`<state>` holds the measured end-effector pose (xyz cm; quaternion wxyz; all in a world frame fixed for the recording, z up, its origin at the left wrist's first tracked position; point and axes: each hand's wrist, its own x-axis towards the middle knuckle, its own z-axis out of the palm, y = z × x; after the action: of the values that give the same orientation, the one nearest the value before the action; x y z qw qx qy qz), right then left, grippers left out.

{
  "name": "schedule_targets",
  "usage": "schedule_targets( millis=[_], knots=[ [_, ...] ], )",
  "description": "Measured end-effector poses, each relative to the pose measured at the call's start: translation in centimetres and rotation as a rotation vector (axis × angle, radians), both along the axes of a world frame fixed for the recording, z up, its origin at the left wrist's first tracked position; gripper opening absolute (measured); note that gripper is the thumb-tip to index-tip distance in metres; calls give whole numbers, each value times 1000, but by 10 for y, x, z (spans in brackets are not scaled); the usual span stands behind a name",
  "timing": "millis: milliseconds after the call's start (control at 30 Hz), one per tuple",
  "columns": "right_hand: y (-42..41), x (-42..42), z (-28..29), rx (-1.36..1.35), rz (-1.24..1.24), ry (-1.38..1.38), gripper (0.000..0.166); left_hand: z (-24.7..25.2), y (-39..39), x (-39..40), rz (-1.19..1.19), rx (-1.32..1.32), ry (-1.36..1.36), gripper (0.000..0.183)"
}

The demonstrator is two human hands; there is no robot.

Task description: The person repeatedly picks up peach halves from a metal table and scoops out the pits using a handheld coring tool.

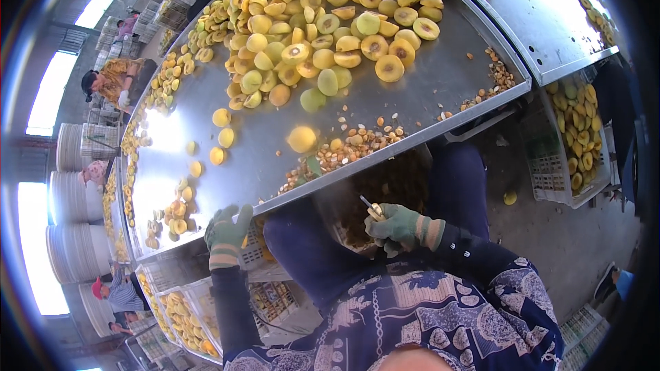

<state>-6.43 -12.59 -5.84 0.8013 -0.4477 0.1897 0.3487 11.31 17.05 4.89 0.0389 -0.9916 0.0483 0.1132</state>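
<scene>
My right hand [397, 226], in a green knitted glove, grips a small tool with a thin metal tip [365, 200] above my lap. A pale yellow part shows at its base; whether this is handle or fruit is unclear. My left hand [227, 234], gloved alike, is at the front edge of the metal table [258, 134], thumb apart from the fingers. Its palm is hidden, and a yellow sliver shows beside it. Halved yellow stone fruit [319, 41] are heaped on the table. Nearer me lie a single yellow fruit [302, 139] and a strip of pits [356, 147].
A dark-filled container [356, 226] is between my knees. Crates of fruit halves stand at lower left [183, 319] and right [580, 139]. Another metal table [546, 10] adjoins at upper right. Several people work along the left, one in an orange top [116, 80].
</scene>
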Motion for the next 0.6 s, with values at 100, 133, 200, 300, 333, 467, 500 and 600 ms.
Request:
schedule_targets(
  millis=[100, 133, 200, 300, 333, 467, 500, 600],
  knots=[
    [-8, 5, 9, 298, -104, 192, 15, -23, -37, 31, -187, -283, -119, 59],
    [-6, 4, 10, 240, -203, 157, 15, -26, -68, 41, -177, -345, -15, 61],
    [-3, 5, 11, 188, -254, 151, 15, -42, -111, 59, -250, -331, -17, 61],
    [1, 5, 12, 177, -321, 170, 15, -42, -164, 67, -242, -274, 178, 64],
    [4, 5, 14, 173, -304, 188, 15, -52, -163, 71, -247, -280, 178, 64],
    [3, 2, 26, 143, -255, 103, 13, -80, -139, 90, -113, -609, 262, 49],
    [2, 2, 29, 131, -241, 34, 16, -78, -130, 89, 103, -1023, 488, 42],
    [3, 7, 39, 10, -293, -168, 12, -66, -113, 59, 156, -1643, 762, 41]
  ],
)
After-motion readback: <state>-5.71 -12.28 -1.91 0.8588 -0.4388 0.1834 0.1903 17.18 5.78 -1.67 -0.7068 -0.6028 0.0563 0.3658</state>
